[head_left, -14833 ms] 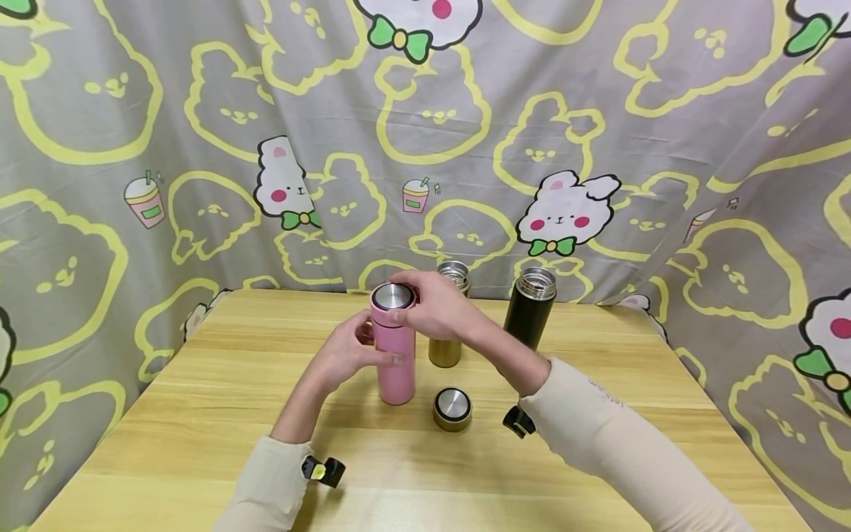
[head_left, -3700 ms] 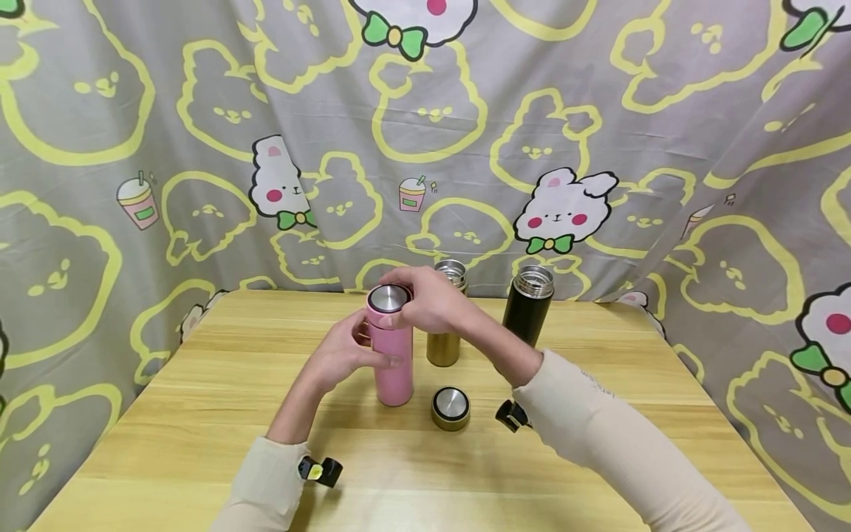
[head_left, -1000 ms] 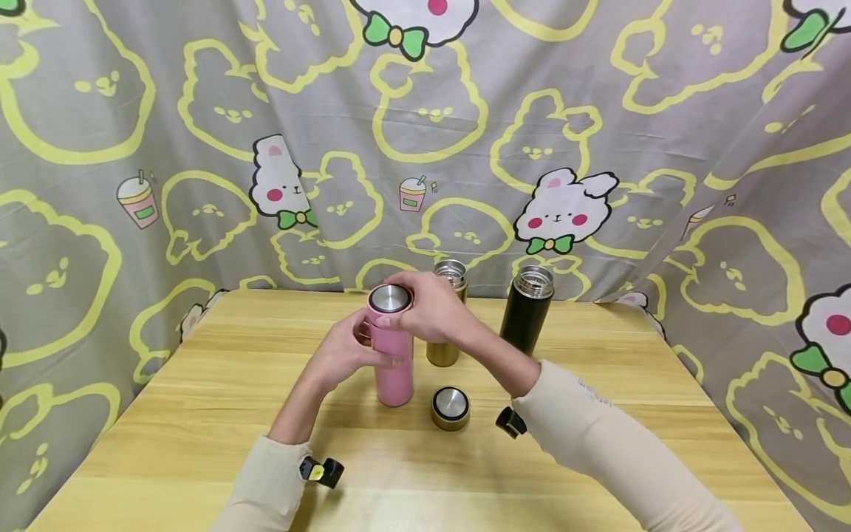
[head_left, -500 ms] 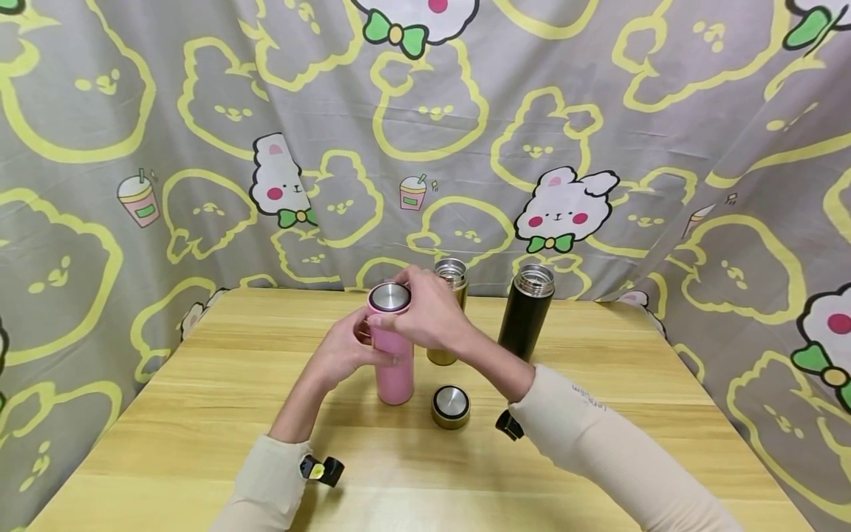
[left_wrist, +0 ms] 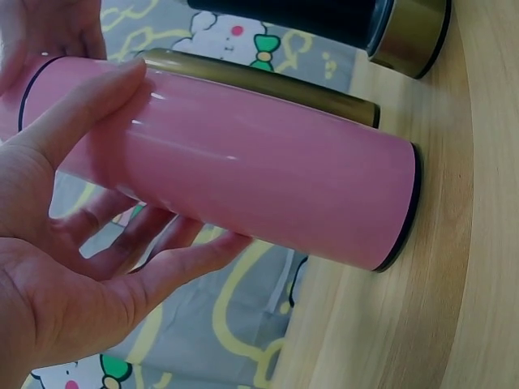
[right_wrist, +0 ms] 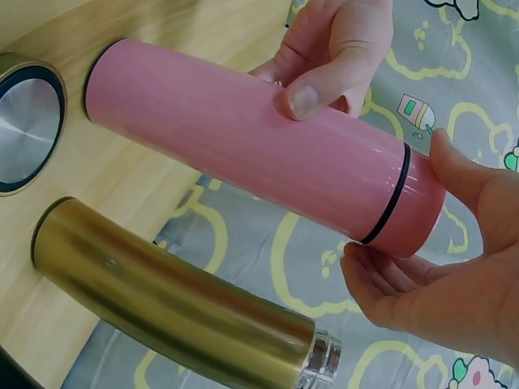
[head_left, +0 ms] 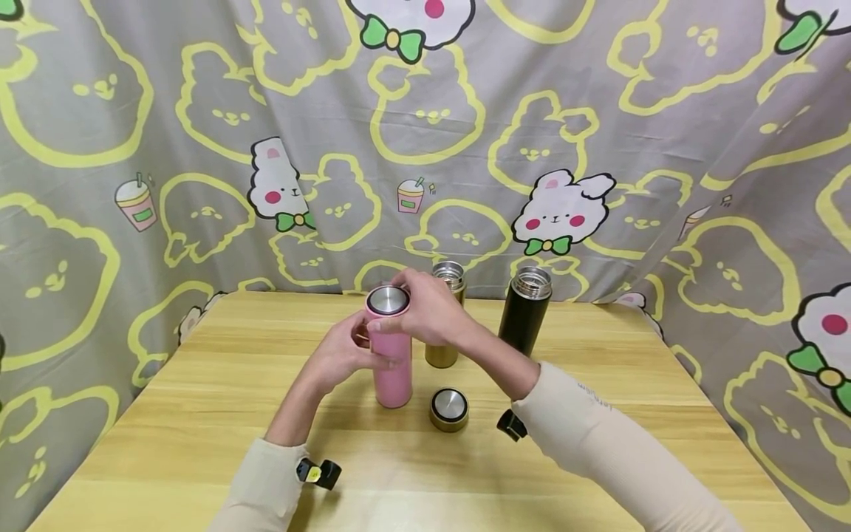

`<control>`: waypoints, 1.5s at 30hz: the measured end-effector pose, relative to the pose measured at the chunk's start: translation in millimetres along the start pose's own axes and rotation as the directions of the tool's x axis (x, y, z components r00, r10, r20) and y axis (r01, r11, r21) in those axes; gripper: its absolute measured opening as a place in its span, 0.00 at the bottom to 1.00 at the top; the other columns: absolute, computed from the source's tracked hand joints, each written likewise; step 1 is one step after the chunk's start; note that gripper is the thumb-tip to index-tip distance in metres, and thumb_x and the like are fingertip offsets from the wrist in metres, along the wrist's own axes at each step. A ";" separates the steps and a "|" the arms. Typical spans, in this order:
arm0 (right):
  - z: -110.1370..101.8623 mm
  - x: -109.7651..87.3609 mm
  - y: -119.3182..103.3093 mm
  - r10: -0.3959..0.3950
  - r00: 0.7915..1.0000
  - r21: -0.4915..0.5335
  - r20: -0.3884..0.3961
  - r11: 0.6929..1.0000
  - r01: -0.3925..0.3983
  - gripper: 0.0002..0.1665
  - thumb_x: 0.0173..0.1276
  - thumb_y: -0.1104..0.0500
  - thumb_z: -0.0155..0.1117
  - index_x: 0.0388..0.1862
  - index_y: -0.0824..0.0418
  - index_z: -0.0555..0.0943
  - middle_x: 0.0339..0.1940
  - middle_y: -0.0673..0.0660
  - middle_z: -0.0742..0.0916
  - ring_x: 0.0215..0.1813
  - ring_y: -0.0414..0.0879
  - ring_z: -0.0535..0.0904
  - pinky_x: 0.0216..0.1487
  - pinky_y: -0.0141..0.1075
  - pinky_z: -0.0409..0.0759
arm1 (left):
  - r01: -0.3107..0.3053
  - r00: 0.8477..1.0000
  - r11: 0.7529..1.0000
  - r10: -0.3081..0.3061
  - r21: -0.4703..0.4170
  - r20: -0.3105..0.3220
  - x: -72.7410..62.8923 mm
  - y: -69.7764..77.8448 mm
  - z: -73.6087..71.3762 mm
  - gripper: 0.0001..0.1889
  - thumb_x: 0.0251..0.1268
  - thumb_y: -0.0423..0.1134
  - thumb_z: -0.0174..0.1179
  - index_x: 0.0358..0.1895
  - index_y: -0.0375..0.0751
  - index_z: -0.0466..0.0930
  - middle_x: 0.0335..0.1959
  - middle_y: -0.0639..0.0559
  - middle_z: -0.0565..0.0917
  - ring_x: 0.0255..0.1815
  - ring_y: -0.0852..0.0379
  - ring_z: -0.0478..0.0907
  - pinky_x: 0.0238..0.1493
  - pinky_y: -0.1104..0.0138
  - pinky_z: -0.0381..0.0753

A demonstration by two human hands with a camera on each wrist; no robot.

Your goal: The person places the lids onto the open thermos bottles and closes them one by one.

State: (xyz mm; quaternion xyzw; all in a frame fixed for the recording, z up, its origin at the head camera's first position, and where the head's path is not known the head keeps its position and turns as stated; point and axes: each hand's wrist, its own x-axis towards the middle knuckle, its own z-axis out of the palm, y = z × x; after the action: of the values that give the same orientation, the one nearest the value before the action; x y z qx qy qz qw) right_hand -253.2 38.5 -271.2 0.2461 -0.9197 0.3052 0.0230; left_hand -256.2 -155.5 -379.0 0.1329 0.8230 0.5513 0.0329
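A pink thermos (head_left: 393,380) stands upright on the table with its lid (head_left: 388,299) on, the lid topped by a silver disc. Around its body curls my left hand (head_left: 340,350), thumb in front and fingers behind, as the left wrist view shows. My right hand (head_left: 431,310) grips the pink lid from the side, thumb and fingertips on opposite edges in the right wrist view. Partly behind my right hand stands an uncapped gold thermos (head_left: 442,356). Farther right is an uncapped black thermos (head_left: 525,319), its base hidden by my right forearm.
A gold lid (head_left: 449,408) lies on the wooden table (head_left: 399,473), right of the pink thermos and nearer to me, silver disc up. A patterned curtain (head_left: 339,96) hangs behind the table and along its sides. Each wrist carries a small black camera mount.
Both hands stay on the pink thermos throughout. My right hand's fingers and thumb shift a little around its lid, and my right forearm moves slightly. The gold and black thermoses stay put.
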 end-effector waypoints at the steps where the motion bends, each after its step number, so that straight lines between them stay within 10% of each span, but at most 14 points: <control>1: -1.0 0.7 -0.8 0.007 1.000 -0.004 0.012 1.000 -0.007 0.44 0.54 0.43 0.82 0.63 0.61 0.75 0.50 0.55 0.86 0.52 0.48 0.82 0.54 0.41 0.79 | 0.004 1.000 1.000 -0.004 -0.002 0.001 -0.6 0.1 -0.1 0.38 0.42 0.44 0.83 0.61 0.50 0.76 0.53 0.48 0.82 0.51 0.49 0.80 0.50 0.59 0.79; 6: -8.1 3.4 -4.7 0.005 0.997 -0.008 0.073 1.000 -0.005 0.52 0.52 0.47 0.84 0.72 0.61 0.70 0.57 0.57 0.86 0.59 0.50 0.81 0.62 0.43 0.77 | 0.019 1.000 1.000 -0.019 -0.002 -0.001 -0.2 -0.1 0.5 0.36 0.41 0.44 0.83 0.58 0.47 0.76 0.50 0.47 0.81 0.49 0.48 0.79 0.49 0.59 0.79; 20: -17.0 7.6 -2.7 -0.097 0.976 0.061 0.194 0.994 0.087 0.35 0.58 0.65 0.74 0.67 0.61 0.77 0.59 0.58 0.86 0.58 0.49 0.82 0.61 0.41 0.79 | 0.027 1.000 1.000 -0.027 -0.002 0.000 -1.5 1.1 1.3 0.37 0.41 0.47 0.84 0.60 0.52 0.80 0.49 0.48 0.84 0.49 0.47 0.80 0.47 0.58 0.81; 45: 1.4 -1.0 0.5 -0.084 0.996 0.018 -0.015 0.996 0.084 0.35 0.57 0.56 0.80 0.63 0.60 0.80 0.56 0.56 0.87 0.59 0.51 0.81 0.61 0.44 0.78 | -0.005 0.999 1.000 0.006 0.029 -0.040 -1.0 -0.8 1.5 0.37 0.39 0.47 0.84 0.60 0.55 0.80 0.46 0.50 0.86 0.47 0.51 0.82 0.48 0.59 0.81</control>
State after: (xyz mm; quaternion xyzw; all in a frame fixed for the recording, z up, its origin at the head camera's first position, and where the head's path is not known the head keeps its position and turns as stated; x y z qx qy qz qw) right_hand -252.3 38.5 -272.8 0.2825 -0.9054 0.3145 0.0402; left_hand -255.1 -154.7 -380.4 0.1246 0.8311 0.5418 0.0129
